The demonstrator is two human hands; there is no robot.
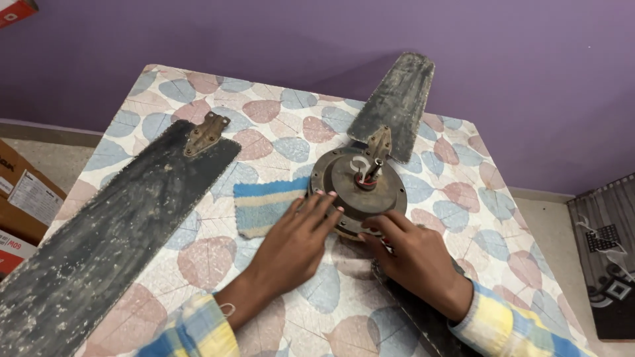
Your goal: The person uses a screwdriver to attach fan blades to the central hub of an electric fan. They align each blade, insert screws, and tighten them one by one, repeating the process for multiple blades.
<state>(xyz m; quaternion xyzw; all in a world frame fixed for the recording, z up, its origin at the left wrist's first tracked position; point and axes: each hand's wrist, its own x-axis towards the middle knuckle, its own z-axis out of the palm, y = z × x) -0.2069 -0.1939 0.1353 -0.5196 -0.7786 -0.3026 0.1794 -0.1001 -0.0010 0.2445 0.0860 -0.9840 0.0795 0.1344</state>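
Observation:
A dusty round ceiling fan motor [360, 185] lies on a table covered with a leaf-patterned cloth [278, 119]. One dark blade [395, 106] is still fixed to it and points to the far edge. My left hand [294, 244] lies flat with its fingertips on the motor's left rim, over the edge of a blue and cream striped cloth [261, 206]. My right hand [410, 254] pinches at the motor's near rim, on top of another dark blade [423, 317] running toward me.
A loose dirty blade [99, 244] with a metal bracket [206, 133] lies across the table's left side. Cardboard boxes [23, 198] stand on the floor at the left, a dark patterned mat [605, 258] at the right. A purple wall is behind.

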